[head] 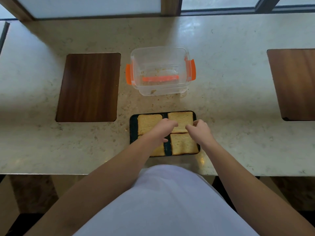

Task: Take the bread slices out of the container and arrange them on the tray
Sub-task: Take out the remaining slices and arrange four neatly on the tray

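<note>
A dark tray (133, 128) lies near the counter's front edge with several bread slices flat on it: far left (146, 122), far right (181, 119), near right (183, 145) and a near-left one (159, 151) mostly hidden under my left forearm. Both hands hover over the far-right slice. My left hand (162, 129) touches its left edge with curled fingers. My right hand (199, 129) pinches its right edge. The clear container (161, 70) with orange clips stands behind the tray and holds only crumbs.
A dark wooden board (88, 86) lies on the marble counter to the left of the container. Another wooden board (294, 84) sits at the far right edge. Windows run along the back of the counter.
</note>
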`<state>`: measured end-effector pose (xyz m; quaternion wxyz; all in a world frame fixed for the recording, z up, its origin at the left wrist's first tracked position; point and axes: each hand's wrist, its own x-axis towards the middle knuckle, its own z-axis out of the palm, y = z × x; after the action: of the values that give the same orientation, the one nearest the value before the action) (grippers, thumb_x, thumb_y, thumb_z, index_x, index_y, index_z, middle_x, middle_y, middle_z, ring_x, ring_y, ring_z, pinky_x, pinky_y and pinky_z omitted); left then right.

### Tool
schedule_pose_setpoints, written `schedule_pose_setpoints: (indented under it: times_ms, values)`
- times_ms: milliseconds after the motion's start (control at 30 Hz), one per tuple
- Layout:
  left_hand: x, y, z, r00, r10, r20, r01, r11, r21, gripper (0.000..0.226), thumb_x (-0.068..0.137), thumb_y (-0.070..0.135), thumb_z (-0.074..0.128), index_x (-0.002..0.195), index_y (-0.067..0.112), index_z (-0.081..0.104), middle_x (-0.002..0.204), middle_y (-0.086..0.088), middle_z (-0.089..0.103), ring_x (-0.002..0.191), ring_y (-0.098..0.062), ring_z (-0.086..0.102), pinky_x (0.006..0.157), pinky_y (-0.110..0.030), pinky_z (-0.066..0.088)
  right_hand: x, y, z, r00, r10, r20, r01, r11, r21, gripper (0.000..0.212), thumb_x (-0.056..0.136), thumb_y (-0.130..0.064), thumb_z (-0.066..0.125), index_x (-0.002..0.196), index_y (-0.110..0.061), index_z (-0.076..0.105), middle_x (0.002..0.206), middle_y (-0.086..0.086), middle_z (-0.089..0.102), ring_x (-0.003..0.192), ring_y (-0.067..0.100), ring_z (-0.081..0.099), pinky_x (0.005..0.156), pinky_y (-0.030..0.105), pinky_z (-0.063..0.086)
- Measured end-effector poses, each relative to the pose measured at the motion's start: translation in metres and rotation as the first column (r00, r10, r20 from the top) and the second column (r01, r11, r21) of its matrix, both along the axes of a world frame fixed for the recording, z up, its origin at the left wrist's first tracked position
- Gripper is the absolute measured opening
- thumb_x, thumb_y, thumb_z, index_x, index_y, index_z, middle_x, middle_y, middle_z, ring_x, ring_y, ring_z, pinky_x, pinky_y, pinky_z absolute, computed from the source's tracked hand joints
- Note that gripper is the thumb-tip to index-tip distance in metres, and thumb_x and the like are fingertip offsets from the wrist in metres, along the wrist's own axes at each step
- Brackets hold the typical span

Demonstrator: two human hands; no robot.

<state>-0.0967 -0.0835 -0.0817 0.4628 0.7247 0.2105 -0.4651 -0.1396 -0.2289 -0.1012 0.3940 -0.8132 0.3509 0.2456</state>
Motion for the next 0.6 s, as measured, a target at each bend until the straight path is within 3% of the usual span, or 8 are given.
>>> schedule_pose_setpoints:
  times_ms: [267, 367, 433, 600]
  values:
    - [0.004, 0.005, 0.005, 0.999, 0.028, -0.031, -0.027, 0.999, 0.031, 0.057, 0.098, 0.028, 0.055, 0.15, 0.014, 0.037, 0.153, -0.012, 0.041, 0.131, -0.032, 0.048, 0.104, -0.048, 0.048, -0.001, 0.001, 0.001, 1.0, 0.005, 0.019, -0.005, 1.0, 0.026, 0.067, 0.087, -0.034, 0.059, 0.146, -0.004, 0.046, 0.14, 0.014, 0.056, 0.116, 0.028, 0.058, 0.092, 0.048, 0.054]
    - [-0.005, 0.008, 0.001, 0.997, 0.064, -0.047, -0.064, 0.998, 0.002, 0.064, 0.096, 0.03, 0.059, 0.152, 0.013, 0.033, 0.153, -0.014, 0.042, 0.13, -0.033, 0.05, 0.1, -0.045, 0.052, -0.014, -0.007, -0.001, 1.0, -0.021, 0.002, 0.021, 0.999, 0.032, 0.069, 0.089, -0.032, 0.058, 0.15, -0.004, 0.041, 0.118, 0.006, 0.057, 0.081, 0.012, 0.058, 0.07, 0.037, 0.054]
    - [-0.012, 0.011, -0.001, 0.993, 0.09, -0.079, -0.091, 0.996, -0.009, 0.064, 0.095, 0.03, 0.059, 0.152, 0.013, 0.035, 0.152, -0.013, 0.043, 0.126, -0.032, 0.053, 0.093, -0.042, 0.054, -0.023, -0.009, -0.004, 0.999, -0.028, -0.022, 0.028, 0.999, 0.03, 0.064, 0.091, -0.031, 0.058, 0.147, -0.003, 0.043, 0.101, 0.002, 0.054, 0.07, 0.004, 0.049, 0.076, 0.041, 0.055]
    - [-0.023, 0.017, -0.003, 0.977, 0.148, -0.154, -0.159, 0.985, -0.064, 0.061, 0.093, 0.034, 0.06, 0.148, 0.015, 0.041, 0.146, -0.013, 0.049, 0.113, -0.03, 0.059, 0.084, -0.038, 0.055, -0.033, -0.003, -0.006, 0.999, -0.033, -0.024, 0.035, 0.996, 0.081, 0.055, 0.088, -0.029, 0.058, 0.135, -0.004, 0.048, 0.107, 0.015, 0.065, 0.073, 0.018, 0.055, 0.06, 0.035, 0.044]
